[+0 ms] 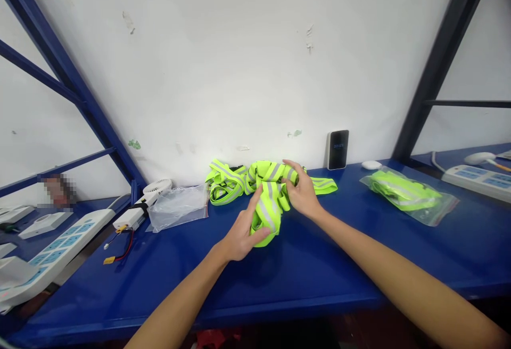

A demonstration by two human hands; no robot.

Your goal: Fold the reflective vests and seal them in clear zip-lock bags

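Observation:
In the middle of the blue table, my left hand [241,234] grips a folded neon-yellow reflective strap [267,208] with grey stripes, thumb on the near side. My right hand [301,192] closes round the upper part of the same strap bundle, and some of its fingers are hidden behind the fabric. Loops of the strap lie behind and between the hands, with one end stretched out to the right. Just left of it, touching or nearly so, rests another looped reflective strap bundle [225,181]; whether the two are joined I cannot tell.
Left of the straps lie clear plastic bags [179,208], a small white fan [157,185] and a battery lead [120,253]. A bagged reflective strap [403,189] lies at right. A black-and-white device [337,149] stands against the wall. Power strips [59,253] flank the table.

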